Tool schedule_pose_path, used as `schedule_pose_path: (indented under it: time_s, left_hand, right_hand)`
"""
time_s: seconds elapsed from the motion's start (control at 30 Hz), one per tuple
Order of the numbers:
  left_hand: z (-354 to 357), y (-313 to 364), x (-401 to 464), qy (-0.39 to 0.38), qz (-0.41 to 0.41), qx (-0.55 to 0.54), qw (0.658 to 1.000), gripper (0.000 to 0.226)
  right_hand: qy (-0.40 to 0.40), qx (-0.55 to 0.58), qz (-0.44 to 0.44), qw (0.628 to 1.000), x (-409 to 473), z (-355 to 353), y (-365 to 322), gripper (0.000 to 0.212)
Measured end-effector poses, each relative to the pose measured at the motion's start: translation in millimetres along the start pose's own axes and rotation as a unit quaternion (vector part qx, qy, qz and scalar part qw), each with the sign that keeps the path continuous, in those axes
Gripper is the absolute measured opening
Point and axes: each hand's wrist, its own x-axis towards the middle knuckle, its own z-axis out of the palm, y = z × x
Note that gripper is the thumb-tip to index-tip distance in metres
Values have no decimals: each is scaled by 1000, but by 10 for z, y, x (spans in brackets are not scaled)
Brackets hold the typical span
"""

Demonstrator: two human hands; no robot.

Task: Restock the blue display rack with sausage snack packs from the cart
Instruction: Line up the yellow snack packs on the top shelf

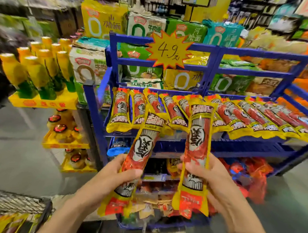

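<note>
Yellow-edged red sausage packs point(196, 155) stand upright in both hands point(216, 176).

Two bare forearms reach in from the lower edge of the view, with no sleeve, cuff, watch or band showing on either. The left hand point(118, 175) and right hand point(212, 175) are ungloved and carry no rings. Fingers are slim, nails short and plain.
</note>
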Motion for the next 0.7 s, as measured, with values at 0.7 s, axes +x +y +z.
schedule_pose_path:
  time_s: [0.7]
  left_hand:
    - [-195, 973, 357, -102, -15, 450, 887, 42]
  right_hand:
    - [-18, -229, -83, 970, 629, -419, -781, 62]
